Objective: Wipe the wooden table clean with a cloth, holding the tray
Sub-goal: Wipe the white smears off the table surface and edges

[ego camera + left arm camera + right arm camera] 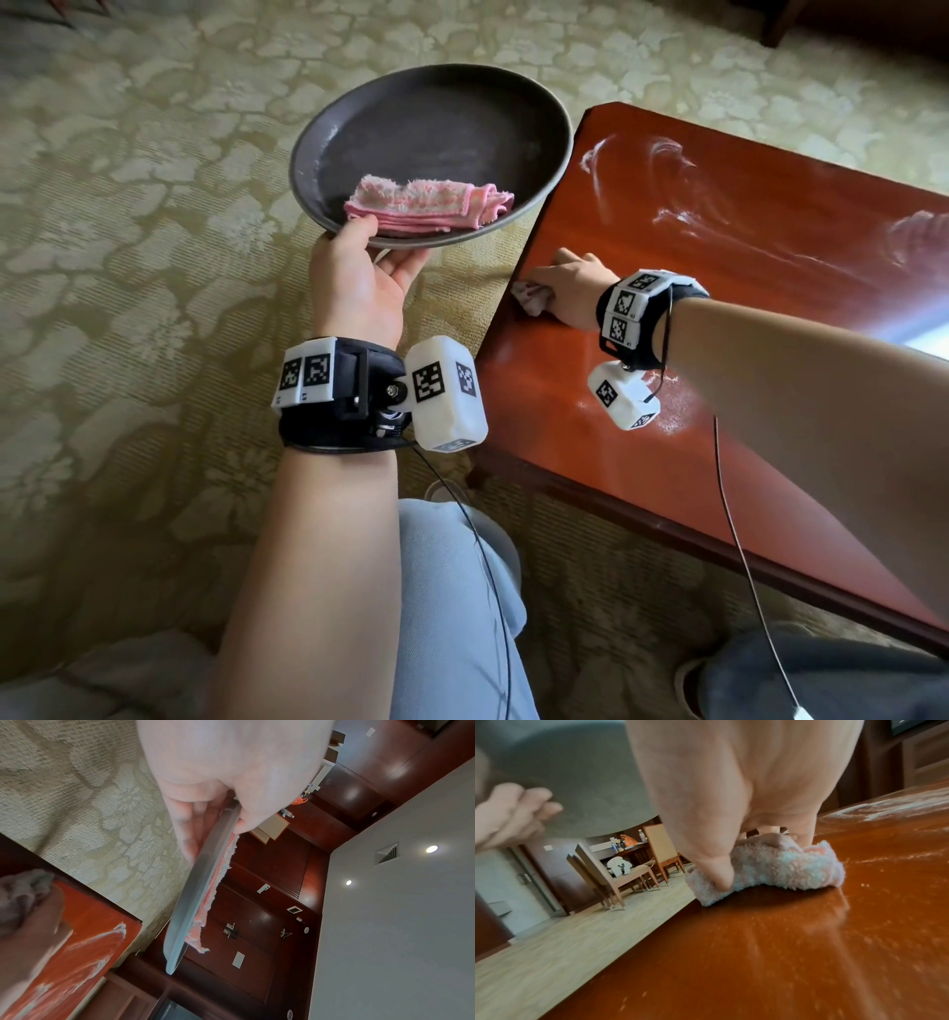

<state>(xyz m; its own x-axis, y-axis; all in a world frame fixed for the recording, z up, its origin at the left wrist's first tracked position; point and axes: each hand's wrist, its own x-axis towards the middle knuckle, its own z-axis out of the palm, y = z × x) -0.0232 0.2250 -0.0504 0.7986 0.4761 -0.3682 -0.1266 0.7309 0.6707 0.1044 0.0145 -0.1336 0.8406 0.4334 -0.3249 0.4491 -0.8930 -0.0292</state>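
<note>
Left hand fingers grip the tray; right hand fingers clutch the cloth on the table.

cloth: mostly hidden under right hand at the surface left edge; surface: right side cut off; left hand fingers: under tray.

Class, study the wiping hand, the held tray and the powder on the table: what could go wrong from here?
1. The right hand wipes its crumpled cloth at the red wooden table edge; white powder may miss the round dark tray and hit the carpet.
2. The tray, in the left hand, could tilt, sliding its pink folded cloth off.
</note>
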